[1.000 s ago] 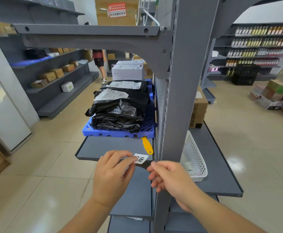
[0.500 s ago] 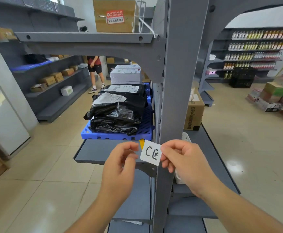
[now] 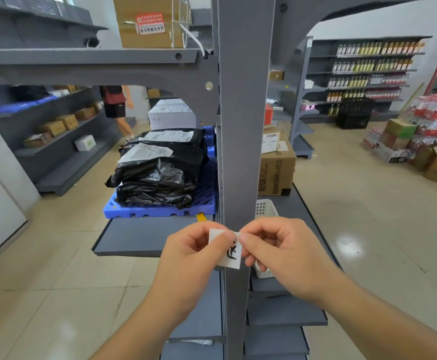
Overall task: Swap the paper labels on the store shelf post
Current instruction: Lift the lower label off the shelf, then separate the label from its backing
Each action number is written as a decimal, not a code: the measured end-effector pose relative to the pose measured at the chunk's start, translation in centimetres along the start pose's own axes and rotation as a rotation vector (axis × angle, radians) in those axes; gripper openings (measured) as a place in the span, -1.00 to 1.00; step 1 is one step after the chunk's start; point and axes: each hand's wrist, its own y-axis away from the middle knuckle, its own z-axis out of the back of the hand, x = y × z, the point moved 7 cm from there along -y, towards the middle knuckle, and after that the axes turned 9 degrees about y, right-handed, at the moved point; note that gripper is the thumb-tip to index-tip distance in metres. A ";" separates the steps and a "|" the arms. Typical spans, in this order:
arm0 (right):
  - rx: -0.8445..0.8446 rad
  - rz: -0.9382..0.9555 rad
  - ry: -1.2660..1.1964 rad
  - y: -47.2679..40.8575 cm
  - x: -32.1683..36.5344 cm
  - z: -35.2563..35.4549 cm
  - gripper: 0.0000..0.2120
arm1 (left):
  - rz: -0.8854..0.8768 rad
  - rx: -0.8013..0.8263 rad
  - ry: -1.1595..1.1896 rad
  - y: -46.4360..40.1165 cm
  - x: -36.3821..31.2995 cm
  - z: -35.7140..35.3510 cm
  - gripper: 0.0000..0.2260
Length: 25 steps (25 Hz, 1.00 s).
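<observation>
Both hands meet in front of the grey shelf post (image 3: 246, 126), low in the view. The left hand (image 3: 191, 258) and the right hand (image 3: 277, 248) each pinch the small white paper label (image 3: 229, 252) between thumb and forefinger, so both grips are closed on it. The label lies against the front face of the post, at about the level of the front edge of the bare grey shelf (image 3: 139, 235) that juts out to the left. Thick black marks show on the lower part of the label; its top is partly covered by the fingertips. Whether the label is stuck to the post or only held against it cannot be told.

On the shelf to the left of the post, behind its bare front edge, a blue plastic pallet (image 3: 160, 210) carries a stack of black plastic parcels (image 3: 160, 172) with white shipping slips on top. A white box (image 3: 171, 114) stands behind them. To the right of the post sits a brown cardboard box (image 3: 277, 172), with a white plastic basket (image 3: 265, 207) just in front of it. A cardboard box with a red sticker (image 3: 147, 22) rests on the upper shelf. In the background, a person (image 3: 114, 105) stands in the left aisle.
</observation>
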 end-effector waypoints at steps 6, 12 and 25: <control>-0.033 -0.039 -0.025 0.0 -0.1 2.5 -0.76 | 0.025 0.006 0.029 0.0 -0.4 -1.2 -0.89; -0.003 0.029 0.072 0.2 1.0 3.5 -0.82 | -0.008 0.033 -0.014 0.3 -1.0 -2.2 -0.91; 0.020 0.088 0.100 0.5 1.5 4.0 -0.74 | -0.011 0.014 -0.047 0.8 -1.6 -3.1 -0.81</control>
